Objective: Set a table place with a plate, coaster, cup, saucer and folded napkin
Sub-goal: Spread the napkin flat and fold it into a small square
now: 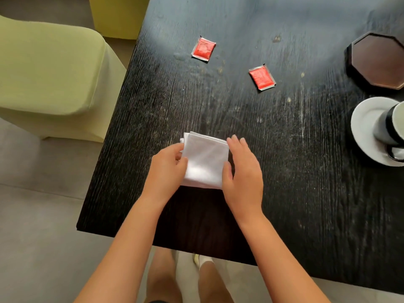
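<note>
Partly cropped cup [388, 125] on saucer [364, 119] — left hand [166, 169] seemingly pinching napkin [205, 160], right hand [244, 171] fingers relaxed.

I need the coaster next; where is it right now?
In the head view, the octagonal coaster lies at the table's far right, just beyond the saucer.
</note>
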Tool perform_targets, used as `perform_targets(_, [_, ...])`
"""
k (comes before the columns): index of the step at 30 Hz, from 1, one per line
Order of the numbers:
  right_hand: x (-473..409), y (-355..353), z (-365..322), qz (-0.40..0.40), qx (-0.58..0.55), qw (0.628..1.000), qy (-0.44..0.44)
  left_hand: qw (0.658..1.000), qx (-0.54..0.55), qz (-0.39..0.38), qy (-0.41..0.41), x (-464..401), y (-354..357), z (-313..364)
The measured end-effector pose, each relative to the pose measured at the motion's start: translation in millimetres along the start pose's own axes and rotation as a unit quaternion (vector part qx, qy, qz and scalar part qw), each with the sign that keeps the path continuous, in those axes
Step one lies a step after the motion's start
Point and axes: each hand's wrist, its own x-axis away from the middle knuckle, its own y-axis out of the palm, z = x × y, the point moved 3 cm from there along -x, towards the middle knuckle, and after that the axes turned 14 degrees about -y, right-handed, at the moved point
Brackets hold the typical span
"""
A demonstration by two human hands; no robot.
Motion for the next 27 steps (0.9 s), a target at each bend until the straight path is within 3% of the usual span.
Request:
perform_targets(5, [2,33,8,-0.144,0.111,0.978,-0.101,0.991,-0.069,0.075,0.084,1,7,-14])
perform_targets(8, [4,48,15,-0.183,0.124,0.969,-0.107,0.984,-0.105,0.111,0.093,1,11,-25])
perform_targets(11, [5,58,21,-0.205,0.151,0.961,-0.108,0.956,-0.195,0.196,0.101,5,18,-29])
perform_targets(14, [6,66,27,-0.224,0.172,0.954,-0.102,0.928,-0.303,0.137,0.166,0,33,-27])
perform_targets(17, [7,70,27,-0.222,0.182,0.952,-0.105,0.928,-0.322,0.081,0.171,-15,41,-38])
perform_targets(27, [6,61,35,-0.218,0.219,0.943,-0.127,0.897,-0.389,0.099,0.186,-22,37,-44])
